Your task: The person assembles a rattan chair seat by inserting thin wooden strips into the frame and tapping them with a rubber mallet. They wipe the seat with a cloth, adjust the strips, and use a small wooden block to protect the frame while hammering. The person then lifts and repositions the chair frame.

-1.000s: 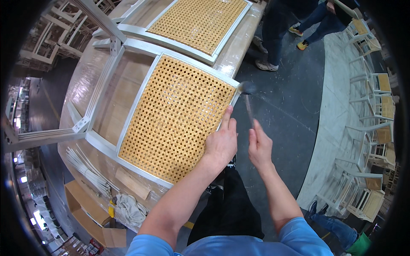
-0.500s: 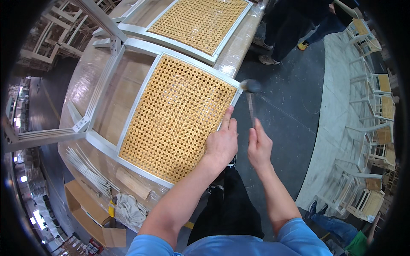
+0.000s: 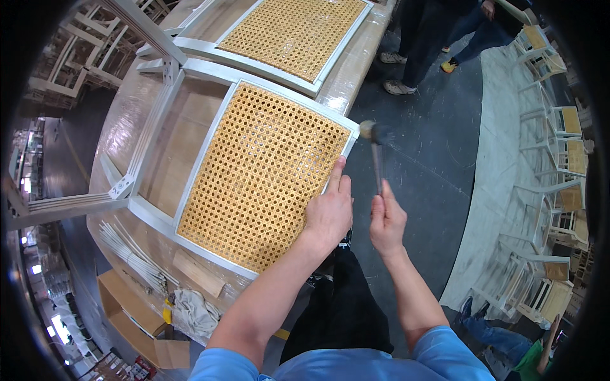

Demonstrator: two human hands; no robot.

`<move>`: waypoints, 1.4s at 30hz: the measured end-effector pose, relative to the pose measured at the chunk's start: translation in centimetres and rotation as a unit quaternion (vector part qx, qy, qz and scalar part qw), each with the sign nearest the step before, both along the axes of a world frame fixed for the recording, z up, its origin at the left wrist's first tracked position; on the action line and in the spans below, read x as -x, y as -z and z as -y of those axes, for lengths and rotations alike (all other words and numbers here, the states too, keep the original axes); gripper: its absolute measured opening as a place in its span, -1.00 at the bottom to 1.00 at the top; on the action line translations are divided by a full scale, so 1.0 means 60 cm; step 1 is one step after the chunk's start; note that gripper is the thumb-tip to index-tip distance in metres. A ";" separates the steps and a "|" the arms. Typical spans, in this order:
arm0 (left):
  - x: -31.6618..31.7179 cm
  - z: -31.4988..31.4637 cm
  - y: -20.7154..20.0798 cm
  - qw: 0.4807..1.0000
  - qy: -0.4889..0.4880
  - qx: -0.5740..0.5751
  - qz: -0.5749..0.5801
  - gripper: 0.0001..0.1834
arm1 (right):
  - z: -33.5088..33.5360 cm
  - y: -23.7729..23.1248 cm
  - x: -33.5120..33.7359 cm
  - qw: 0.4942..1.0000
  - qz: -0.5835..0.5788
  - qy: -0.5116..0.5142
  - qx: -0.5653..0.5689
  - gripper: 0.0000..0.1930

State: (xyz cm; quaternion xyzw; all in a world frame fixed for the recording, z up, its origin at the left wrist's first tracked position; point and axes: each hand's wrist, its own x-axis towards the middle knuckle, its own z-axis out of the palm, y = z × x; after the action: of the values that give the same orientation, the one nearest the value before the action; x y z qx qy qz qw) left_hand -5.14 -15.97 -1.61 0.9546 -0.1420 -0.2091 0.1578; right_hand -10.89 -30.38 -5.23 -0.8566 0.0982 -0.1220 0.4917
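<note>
A white chair frame (image 3: 149, 214) lies on the wrapped table, its woven cane panel (image 3: 264, 178) facing up in a white border. My left hand (image 3: 328, 213) grips the panel's right edge, index finger laid along the border and the other fingers curled over the side. A mallet (image 3: 377, 159) is held by its handle in my closed right hand (image 3: 387, 222). Motion blurs the mallet's head, pale at one end and dark at the other. It is just off the panel's far right corner, with a narrow gap showing between them.
Behind lies a second cane-panelled frame (image 3: 292, 38). Pale thin strips (image 3: 130, 254), a wood block (image 3: 198, 273) and a crumpled cloth (image 3: 194, 311) are at the near left, above an open cardboard box (image 3: 127, 311). People stand at far right; several chairs (image 3: 562, 197) line a pale floor sheet.
The mallet's head has shifted slightly right, away from the panel's corner, and its handle has tilted a little. My left hand and the frame hold still.
</note>
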 end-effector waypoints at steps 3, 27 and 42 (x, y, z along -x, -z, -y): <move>0.001 -0.001 0.000 1.000 0.001 0.010 0.011 -0.47 | 0.006 0.002 0.002 0.997 -0.044 -0.048 0.031 -0.60; 0.032 -0.012 0.025 0.998 0.001 0.028 0.059 -0.64 | -0.016 -0.009 0.046 0.999 -0.020 -0.043 -0.010 -0.59; 0.082 -0.037 -0.004 1.000 0.001 -0.014 -0.002 -0.53 | -0.023 0.007 0.068 0.995 -0.051 -0.079 0.025 -0.61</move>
State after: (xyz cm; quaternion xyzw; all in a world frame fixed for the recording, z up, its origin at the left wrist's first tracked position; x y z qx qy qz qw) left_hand -10.07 -13.73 -1.40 0.9561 -0.1392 -0.2135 0.1444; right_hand -14.98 -28.97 -5.64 -0.8788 0.0523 -0.0411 0.4726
